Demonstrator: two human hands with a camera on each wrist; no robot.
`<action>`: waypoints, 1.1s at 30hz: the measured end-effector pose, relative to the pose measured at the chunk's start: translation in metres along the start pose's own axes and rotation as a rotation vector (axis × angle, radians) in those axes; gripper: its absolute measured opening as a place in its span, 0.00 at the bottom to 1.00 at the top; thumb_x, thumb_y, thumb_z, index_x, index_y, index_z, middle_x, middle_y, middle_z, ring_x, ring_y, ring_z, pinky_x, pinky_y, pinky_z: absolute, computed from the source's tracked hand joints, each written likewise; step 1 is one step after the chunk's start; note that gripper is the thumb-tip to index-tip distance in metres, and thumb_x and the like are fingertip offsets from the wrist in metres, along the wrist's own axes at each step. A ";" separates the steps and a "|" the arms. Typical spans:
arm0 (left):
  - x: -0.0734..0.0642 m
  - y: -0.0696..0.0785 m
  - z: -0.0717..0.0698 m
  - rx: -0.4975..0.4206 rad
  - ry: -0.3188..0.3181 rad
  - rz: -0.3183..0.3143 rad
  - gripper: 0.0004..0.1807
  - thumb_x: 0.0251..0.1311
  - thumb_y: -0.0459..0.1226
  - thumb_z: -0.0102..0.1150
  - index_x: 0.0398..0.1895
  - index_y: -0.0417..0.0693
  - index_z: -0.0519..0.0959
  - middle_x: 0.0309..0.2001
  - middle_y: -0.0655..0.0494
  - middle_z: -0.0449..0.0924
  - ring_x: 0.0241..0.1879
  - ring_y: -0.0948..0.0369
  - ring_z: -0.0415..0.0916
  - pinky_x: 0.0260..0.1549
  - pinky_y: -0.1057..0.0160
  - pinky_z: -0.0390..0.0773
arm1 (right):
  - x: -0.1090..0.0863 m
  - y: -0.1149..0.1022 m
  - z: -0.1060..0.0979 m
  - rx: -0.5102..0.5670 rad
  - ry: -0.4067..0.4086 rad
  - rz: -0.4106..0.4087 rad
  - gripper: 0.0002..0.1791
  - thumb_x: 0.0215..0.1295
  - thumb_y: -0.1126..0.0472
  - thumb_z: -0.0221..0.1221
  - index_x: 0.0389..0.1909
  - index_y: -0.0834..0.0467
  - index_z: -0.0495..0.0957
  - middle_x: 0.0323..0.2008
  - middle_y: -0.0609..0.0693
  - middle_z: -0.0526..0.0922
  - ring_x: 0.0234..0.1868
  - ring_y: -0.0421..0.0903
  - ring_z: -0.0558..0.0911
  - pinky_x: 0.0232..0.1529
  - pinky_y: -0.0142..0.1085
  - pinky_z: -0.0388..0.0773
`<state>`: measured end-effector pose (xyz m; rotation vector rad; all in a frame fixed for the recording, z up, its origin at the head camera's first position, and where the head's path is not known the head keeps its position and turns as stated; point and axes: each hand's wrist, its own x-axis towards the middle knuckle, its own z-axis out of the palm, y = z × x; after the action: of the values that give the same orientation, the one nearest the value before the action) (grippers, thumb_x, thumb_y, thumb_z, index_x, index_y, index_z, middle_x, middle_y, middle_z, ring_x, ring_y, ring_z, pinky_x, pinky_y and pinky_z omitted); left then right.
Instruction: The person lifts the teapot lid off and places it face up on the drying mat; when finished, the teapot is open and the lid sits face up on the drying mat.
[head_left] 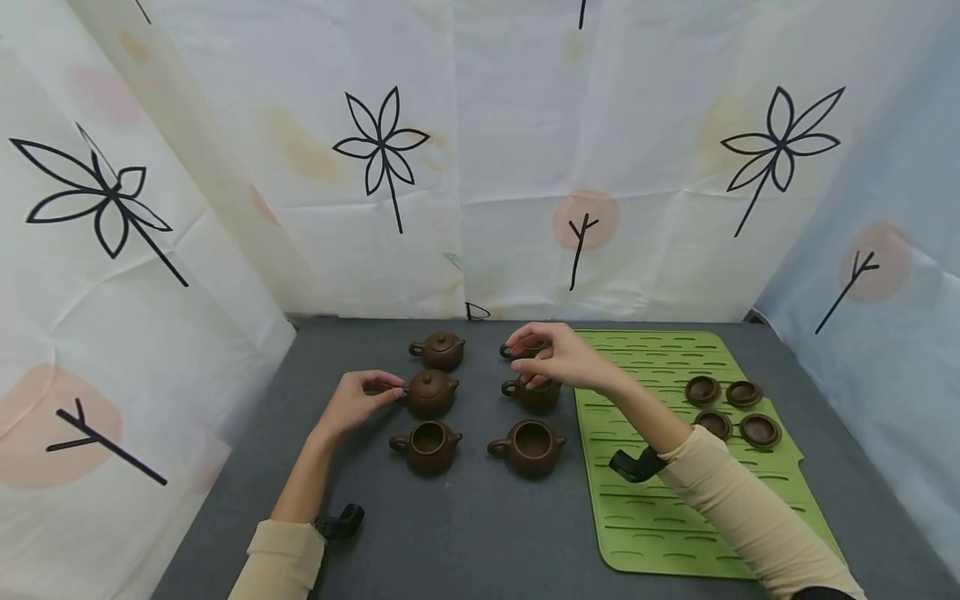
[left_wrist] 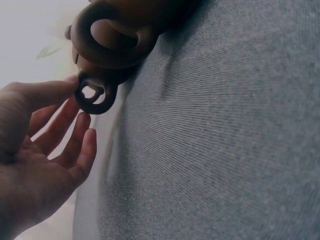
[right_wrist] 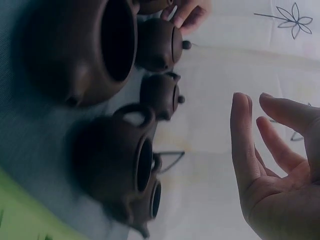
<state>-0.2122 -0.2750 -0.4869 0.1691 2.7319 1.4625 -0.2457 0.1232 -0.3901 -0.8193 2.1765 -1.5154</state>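
Note:
My left hand [head_left: 356, 405] pinches the handle of a brown lidded teapot [head_left: 431, 396], second from the back in the left column. In the left wrist view, thumb and fingers meet at that teapot's ring handle [left_wrist: 96, 107]. Behind it stands another lidded teapot [head_left: 442, 351]; in front is a lidless teapot [head_left: 427, 450]. My right hand [head_left: 561, 358] hovers over the right column, fingers loosely bent with nothing between them. It partly hides the back teapot [head_left: 512, 351] and the middle teapot [head_left: 538, 398]. The front right teapot [head_left: 525, 458] has no lid; the right wrist view shows the others there lidless too.
Several round brown lids [head_left: 760, 431] lie on a green ridged mat [head_left: 660, 542] at the right of the dark grey table [head_left: 465, 542]. A white patterned cloth [head_left: 510, 167] hangs along the table's back and sides.

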 end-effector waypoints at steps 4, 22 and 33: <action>0.002 -0.003 0.000 -0.016 -0.014 -0.010 0.11 0.73 0.39 0.71 0.53 0.45 0.90 0.53 0.44 0.91 0.49 0.60 0.87 0.47 0.65 0.84 | 0.024 -0.002 0.015 0.016 -0.058 0.018 0.18 0.77 0.67 0.64 0.64 0.63 0.79 0.54 0.64 0.84 0.40 0.62 0.91 0.50 0.63 0.89; 0.002 -0.010 0.002 -0.093 -0.035 -0.037 0.16 0.74 0.42 0.70 0.57 0.42 0.89 0.56 0.41 0.90 0.51 0.61 0.87 0.50 0.64 0.84 | 0.108 0.004 0.075 0.020 -0.204 0.175 0.21 0.75 0.67 0.67 0.66 0.67 0.80 0.49 0.57 0.86 0.36 0.44 0.89 0.53 0.54 0.91; 0.004 -0.011 0.003 -0.101 -0.027 -0.038 0.16 0.73 0.43 0.71 0.56 0.42 0.89 0.56 0.42 0.90 0.51 0.63 0.87 0.48 0.69 0.82 | 0.118 0.019 0.092 0.000 -0.169 0.217 0.16 0.72 0.66 0.71 0.58 0.64 0.86 0.37 0.46 0.81 0.32 0.43 0.82 0.41 0.42 0.92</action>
<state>-0.2165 -0.2777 -0.4976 0.1322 2.6181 1.5715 -0.2866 -0.0147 -0.4368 -0.6604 2.0667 -1.2924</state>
